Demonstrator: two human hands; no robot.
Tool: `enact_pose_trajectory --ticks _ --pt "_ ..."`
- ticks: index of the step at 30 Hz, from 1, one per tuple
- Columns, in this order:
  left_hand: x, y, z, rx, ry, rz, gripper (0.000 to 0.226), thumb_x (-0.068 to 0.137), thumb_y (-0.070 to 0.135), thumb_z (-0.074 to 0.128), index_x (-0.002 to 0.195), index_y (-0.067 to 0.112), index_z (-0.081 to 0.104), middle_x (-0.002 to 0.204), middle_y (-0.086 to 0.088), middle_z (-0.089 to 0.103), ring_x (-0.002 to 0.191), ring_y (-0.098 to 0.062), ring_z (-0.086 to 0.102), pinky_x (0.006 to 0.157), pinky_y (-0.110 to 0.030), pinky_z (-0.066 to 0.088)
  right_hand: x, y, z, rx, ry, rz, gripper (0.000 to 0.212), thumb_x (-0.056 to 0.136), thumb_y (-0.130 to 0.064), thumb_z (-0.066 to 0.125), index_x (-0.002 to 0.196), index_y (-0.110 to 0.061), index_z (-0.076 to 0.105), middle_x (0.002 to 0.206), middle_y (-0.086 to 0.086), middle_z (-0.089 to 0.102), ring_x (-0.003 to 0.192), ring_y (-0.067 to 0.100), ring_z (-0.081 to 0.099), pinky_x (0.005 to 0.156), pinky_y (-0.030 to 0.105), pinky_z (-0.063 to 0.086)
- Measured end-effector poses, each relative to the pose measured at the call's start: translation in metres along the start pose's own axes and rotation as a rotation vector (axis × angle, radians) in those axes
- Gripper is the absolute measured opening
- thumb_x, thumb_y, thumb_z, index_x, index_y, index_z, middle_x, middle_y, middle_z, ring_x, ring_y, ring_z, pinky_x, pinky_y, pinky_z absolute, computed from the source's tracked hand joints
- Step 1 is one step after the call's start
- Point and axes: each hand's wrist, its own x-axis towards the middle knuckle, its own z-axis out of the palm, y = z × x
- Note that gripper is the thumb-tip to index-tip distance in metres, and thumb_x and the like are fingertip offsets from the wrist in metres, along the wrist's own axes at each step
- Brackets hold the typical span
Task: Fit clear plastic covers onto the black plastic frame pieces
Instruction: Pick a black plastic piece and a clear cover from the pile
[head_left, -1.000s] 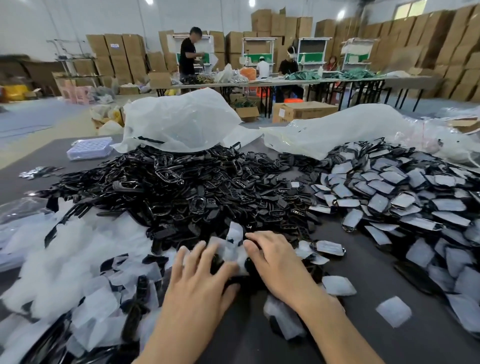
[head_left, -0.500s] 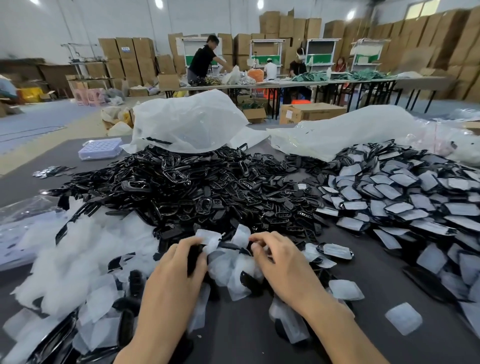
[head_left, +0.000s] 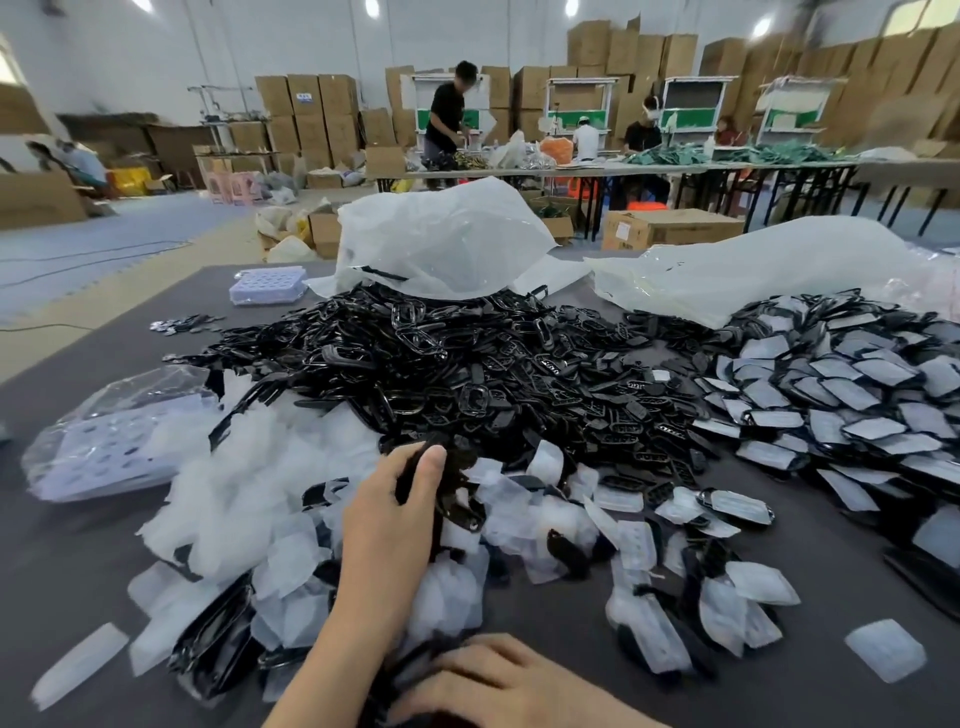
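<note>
A dark grey tabletop (head_left: 104, 545) carries a glossy heap of black frame pieces (head_left: 441, 364), with milky clear covers (head_left: 249, 493) piled at its near left. The left hand (head_left: 384, 519) grips one black frame piece (head_left: 460, 462) at the heap's near edge. The right hand (head_left: 498, 686) lies low and blurred, so its grip is unclear.

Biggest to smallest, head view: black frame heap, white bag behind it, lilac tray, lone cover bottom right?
1. Heap of black plastic frames
2. Crumpled white plastic bag
3. Lilac plastic tray and lone clear plastic cover look similar; cover nearer, so unranked.
</note>
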Motion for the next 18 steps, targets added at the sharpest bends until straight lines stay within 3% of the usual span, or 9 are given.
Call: enact_pose_trajectory --ticks 1,3,4,6,9,13,18 --pt "0.000 0.000 -0.001 -0.006 -0.010 0.007 0.011 0.098 0.044 0.056 0.097 0.047 0.067 0.093 0.035 0.068 0.093 0.013 0.062 0.074 -0.006 0.043 0.011 0.005 0.002 -0.114 0.185 -0.030 0.051 0.104 -0.054 0.016 0.097 -0.069 0.064 0.099 -0.048 0.059 0.099 -0.030 0.048 0.094 0.000 0.035" --pt "0.001 0.002 -0.001 -0.027 -0.025 0.017 0.011 0.098 0.041 0.058 0.094 0.045 0.068 0.092 0.033 0.069 0.092 0.012 0.063 0.075 -0.003 0.043 0.018 0.012 -0.005 0.015 0.126 -0.103 0.034 0.107 -0.045 0.032 0.103 -0.049 0.066 0.107 -0.031 0.063 0.105 -0.009 0.056 0.098 0.013 0.042" --pt "0.001 0.003 -0.001 -0.048 -0.033 0.018 0.015 0.098 0.041 0.058 0.089 0.043 0.069 0.087 0.028 0.070 0.085 0.009 0.064 0.073 -0.006 0.044 0.024 0.016 -0.010 -0.120 0.203 -0.209 0.020 0.104 -0.042 0.045 0.105 -0.039 0.065 0.111 -0.019 0.065 0.106 0.003 0.058 0.098 0.022 0.046" --pt "0.001 0.004 -0.001 -0.082 -0.035 0.029 0.031 0.100 0.041 0.053 0.073 0.030 0.064 0.063 0.016 0.062 0.060 0.001 0.055 0.059 -0.012 0.042 0.043 0.038 -0.012 -0.253 0.395 -0.212 0.014 0.098 -0.036 0.059 0.103 -0.025 0.066 0.110 -0.005 0.065 0.102 0.016 0.062 0.093 0.032 0.050" --pt "0.011 0.009 -0.006 -0.059 -0.025 0.041 0.041 0.101 0.042 0.050 0.064 0.023 0.051 0.050 0.011 0.042 0.048 -0.006 0.037 0.047 -0.018 0.034 0.066 0.061 -0.030 -0.243 0.484 -0.003 0.014 0.099 -0.032 0.058 0.103 -0.021 0.066 0.111 -0.003 0.063 0.101 0.018 0.061 0.090 0.036 0.052" --pt "0.060 0.012 -0.022 0.066 0.001 0.156 0.039 0.102 0.039 0.050 0.068 0.022 0.053 0.054 0.011 0.047 0.053 -0.008 0.042 0.053 -0.024 0.035 0.124 0.072 -0.061 -0.047 0.621 0.128 0.023 0.101 -0.029 0.048 0.117 -0.020 0.061 0.118 -0.004 0.059 0.109 0.017 0.054 0.096 0.035 0.045" --pt "0.159 0.001 -0.042 0.066 0.106 0.068 0.035 0.101 0.043 0.052 0.078 0.020 0.066 0.064 0.010 0.059 0.062 -0.010 0.052 0.063 -0.033 0.042 0.233 0.094 -0.106 0.037 0.463 0.281 0.047 0.104 -0.033 0.045 0.149 -0.021 0.044 0.149 0.006 0.047 0.134 0.029 0.043 0.110 0.043 0.035"
